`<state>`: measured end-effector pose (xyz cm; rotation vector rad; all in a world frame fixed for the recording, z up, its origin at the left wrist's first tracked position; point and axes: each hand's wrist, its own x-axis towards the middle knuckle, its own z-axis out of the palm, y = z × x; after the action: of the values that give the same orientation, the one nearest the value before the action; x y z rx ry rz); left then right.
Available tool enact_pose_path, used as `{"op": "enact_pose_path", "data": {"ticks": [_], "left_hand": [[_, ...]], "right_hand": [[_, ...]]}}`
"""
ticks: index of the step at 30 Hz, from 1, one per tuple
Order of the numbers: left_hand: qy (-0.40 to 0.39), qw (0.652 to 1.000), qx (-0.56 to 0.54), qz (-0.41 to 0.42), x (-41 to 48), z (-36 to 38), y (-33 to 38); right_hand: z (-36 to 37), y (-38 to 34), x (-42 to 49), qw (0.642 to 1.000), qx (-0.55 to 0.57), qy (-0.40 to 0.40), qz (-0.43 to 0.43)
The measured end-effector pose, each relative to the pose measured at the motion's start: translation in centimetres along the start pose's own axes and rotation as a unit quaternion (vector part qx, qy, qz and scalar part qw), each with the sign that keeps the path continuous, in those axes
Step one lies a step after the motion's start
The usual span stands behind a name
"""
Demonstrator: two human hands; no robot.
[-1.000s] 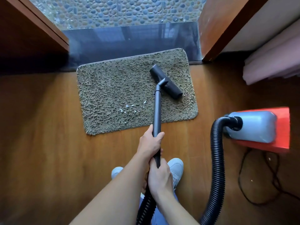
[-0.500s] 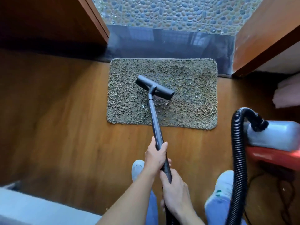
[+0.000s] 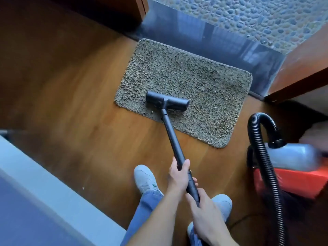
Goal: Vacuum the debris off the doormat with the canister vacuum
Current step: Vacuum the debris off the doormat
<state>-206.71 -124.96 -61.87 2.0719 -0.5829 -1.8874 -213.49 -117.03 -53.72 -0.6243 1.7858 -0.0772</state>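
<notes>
A shaggy grey-brown doormat lies on the wooden floor in front of a dark threshold. The black floor nozzle of the vacuum rests on the mat's near left part. A few pale crumbs show at the nozzle's near edge. Its black wand runs back to me. My left hand grips the wand higher up, and my right hand grips it lower, near the hose end. The red and grey canister stands at the right, its ribbed black hose arching up from it.
My two pale sneakers stand on the wooden floor behind the mat. A pale grey surface fills the lower left. Wooden door frames flank the threshold, with pebble paving beyond it. One white speck lies on the floor at left.
The nozzle has been drawn back from the mat's middle to its near left part, over the spot where pale crumbs lay. My view has swung left and tilted; both hands keep their grip.
</notes>
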Motion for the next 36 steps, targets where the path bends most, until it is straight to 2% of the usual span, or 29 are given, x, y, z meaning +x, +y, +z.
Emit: {"op": "enact_pose_path", "data": {"ticks": [7,13,20,31,36], "left_hand": [[0.017,0.992,-0.12,-0.037,-0.9,3.1,-3.6],[0.03,0.99,-0.126,-0.052,-1.3,2.4,-4.8],[0.023,0.995,-0.073,-0.057,-2.2,2.1,-5.3],[0.024,0.999,-0.039,-0.027,1.4,0.1,-1.4],[0.008,0.999,-0.048,-0.011,4.2,-0.9,1.6]], "right_hand": [[-2.9,4.3,1.4,0.994,-0.107,0.002,-0.03],[-2.0,5.1,1.6,0.991,-0.132,-0.007,-0.023],[-1.3,5.5,0.6,0.995,-0.103,0.005,0.008],[-0.2,2.3,4.1,0.998,-0.048,-0.039,-0.031],[0.2,-0.9,5.7,0.998,-0.02,-0.012,-0.051]]}}
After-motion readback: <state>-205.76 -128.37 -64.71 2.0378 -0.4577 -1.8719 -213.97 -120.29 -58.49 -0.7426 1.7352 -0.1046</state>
